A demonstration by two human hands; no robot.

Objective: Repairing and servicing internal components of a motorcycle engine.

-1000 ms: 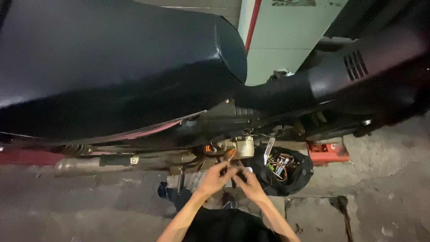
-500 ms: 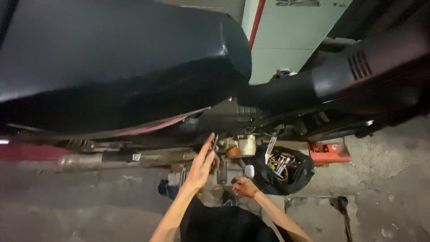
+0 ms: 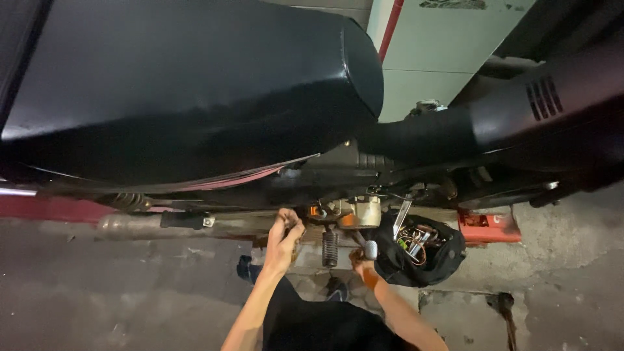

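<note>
We look down over a black motorcycle seat (image 3: 188, 91) at the engine (image 3: 354, 211) below it. Our left hand (image 3: 284, 235) reaches up just left of the engine, fingers curled against the frame; we cannot tell whether it pinches anything. Our right hand (image 3: 361, 261) sits lower, just below the engine, wrapped around a tool handle whose rounded end (image 3: 370, 248) pokes out. A coiled spring (image 3: 329, 247) hangs between the hands. Right of the engine lies a black bag (image 3: 442, 260) of tools, then a red stand (image 3: 487, 227).
</note>
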